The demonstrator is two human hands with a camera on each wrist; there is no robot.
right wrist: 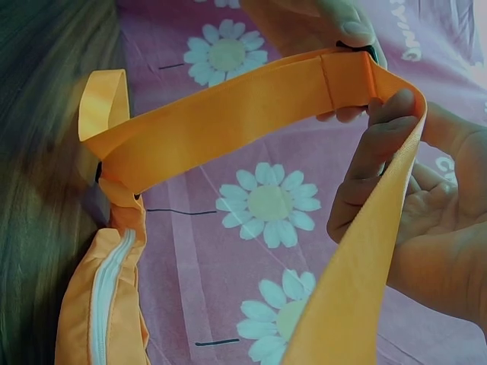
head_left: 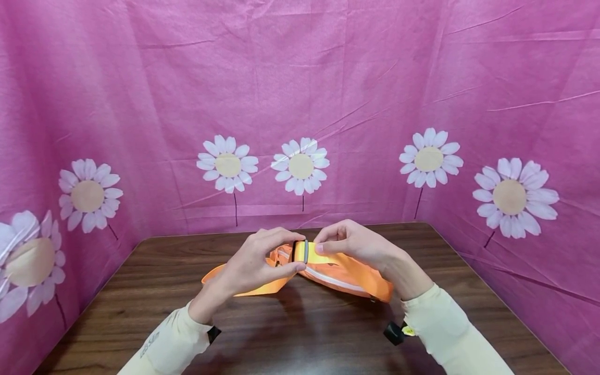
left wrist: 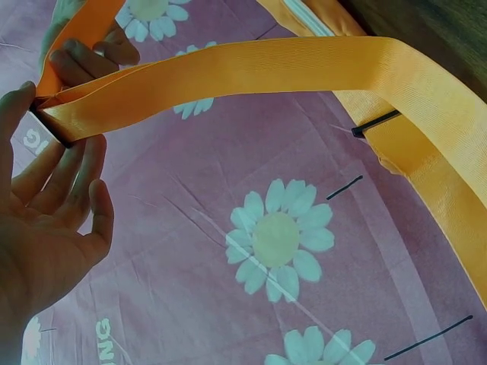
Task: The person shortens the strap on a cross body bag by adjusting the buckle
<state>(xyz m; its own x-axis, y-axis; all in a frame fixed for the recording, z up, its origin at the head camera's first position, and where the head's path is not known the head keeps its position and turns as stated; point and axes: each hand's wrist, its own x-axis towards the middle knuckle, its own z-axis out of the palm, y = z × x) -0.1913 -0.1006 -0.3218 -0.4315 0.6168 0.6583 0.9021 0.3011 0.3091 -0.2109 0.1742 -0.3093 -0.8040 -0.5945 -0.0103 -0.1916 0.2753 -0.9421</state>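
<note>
An orange waist bag [head_left: 335, 276] with a white zipper [right wrist: 103, 304] lies on the table, its orange strap [left wrist: 251, 70] lifted in a loop. My left hand [head_left: 255, 263] holds a dark slide buckle [head_left: 306, 252] by its two ends, thumb at the near end and fingers at the far end. Webbing passes through this buckle. Just right of it, my right hand [head_left: 365, 247] pinches the strap between thumb and index finger. In the right wrist view the strap bends over the right fingers [right wrist: 365, 148] and hangs down from them.
The bag rests on a dark wood-grain table [head_left: 253, 333]. Behind and on both sides hangs a pink cloth [head_left: 300, 78] printed with white daisies. A black wrist device [head_left: 394, 333] sits under the right sleeve. One strap loop [head_left: 213, 273] spreads left beneath the left hand.
</note>
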